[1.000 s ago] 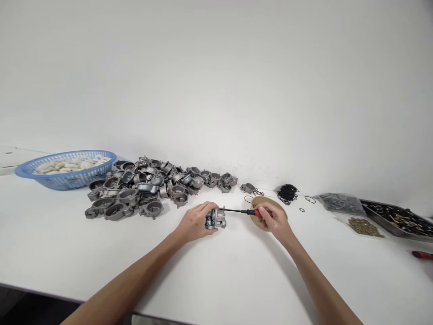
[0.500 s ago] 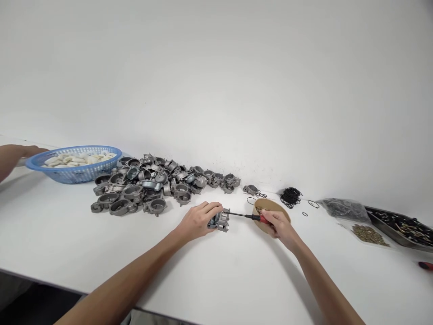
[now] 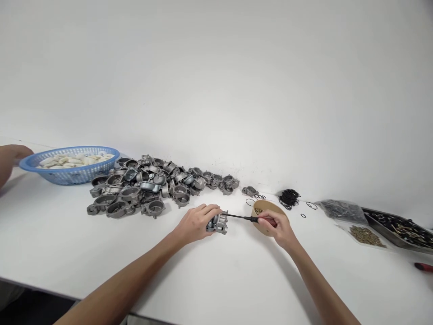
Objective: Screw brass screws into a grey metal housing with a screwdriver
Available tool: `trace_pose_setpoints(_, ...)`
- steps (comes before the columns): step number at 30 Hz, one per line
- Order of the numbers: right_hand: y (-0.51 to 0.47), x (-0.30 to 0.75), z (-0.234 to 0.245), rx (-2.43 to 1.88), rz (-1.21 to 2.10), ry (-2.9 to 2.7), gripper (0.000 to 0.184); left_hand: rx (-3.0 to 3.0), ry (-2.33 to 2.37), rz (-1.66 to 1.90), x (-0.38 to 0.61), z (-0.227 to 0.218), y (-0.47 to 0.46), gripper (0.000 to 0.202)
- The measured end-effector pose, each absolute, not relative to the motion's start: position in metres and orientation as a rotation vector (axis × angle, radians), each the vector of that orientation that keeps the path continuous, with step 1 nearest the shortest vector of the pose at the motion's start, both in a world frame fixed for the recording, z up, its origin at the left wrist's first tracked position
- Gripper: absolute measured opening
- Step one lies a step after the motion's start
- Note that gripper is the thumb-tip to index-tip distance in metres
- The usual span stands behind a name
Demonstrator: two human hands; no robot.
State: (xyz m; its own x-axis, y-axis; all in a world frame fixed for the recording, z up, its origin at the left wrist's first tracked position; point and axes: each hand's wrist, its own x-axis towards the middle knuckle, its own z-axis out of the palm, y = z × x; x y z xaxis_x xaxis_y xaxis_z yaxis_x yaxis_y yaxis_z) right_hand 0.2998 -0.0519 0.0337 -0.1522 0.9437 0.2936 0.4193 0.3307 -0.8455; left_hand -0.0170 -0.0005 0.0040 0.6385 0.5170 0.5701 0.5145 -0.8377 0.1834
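Observation:
My left hand is closed around a grey cast-metal carburetor part near the middle of the white table, its fingers over the top and left side. My right hand grips the red handle of a screwdriver. The dark shaft points left, and its tip meets the upper right side of the metal part. Just behind the right hand stands a tan round tub with small brass-coloured screws inside, partly hidden by the hand.
A heap of grey metal castings lies at the left back. Beyond it are a blue basket of white pieces and another person's arm. Black rings, a screw pile, a metal tray and a red handle lie right.
My right hand has shifted its hold on the screwdriver handle, with the fingers now more wrapped over it. The other person's hand has drawn slightly left. The view has shifted a little.

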Motion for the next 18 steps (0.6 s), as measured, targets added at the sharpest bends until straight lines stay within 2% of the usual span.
trace_pose_setpoints(5,-0.051,0.3,0.037,-1.243,1.207,-1.572,0.047,2.949,0.888,0.931,-0.017,-0.001,0.001,0.043)
trace_pose_setpoints(7,-0.053,0.299,0.04,-1.269,1.28,-1.538,0.048,2.963,0.885,0.908,-0.017,0.0,0.0,0.045)
trace_pose_setpoints(9,-0.056,0.296,0.044,-1.287,1.16,-1.588,0.047,2.895,0.884,0.911,-0.016,0.001,-0.001,0.051)
trace_pose_setpoints(14,-0.066,0.294,0.05,-1.253,0.491,-1.875,0.028,2.642,0.885,0.948,-0.013,0.008,-0.005,0.063)
trace_pose_setpoints(18,-0.067,0.3,0.049,-1.254,0.47,-1.924,0.024,2.782,0.839,0.973,-0.014,0.007,-0.005,0.059)
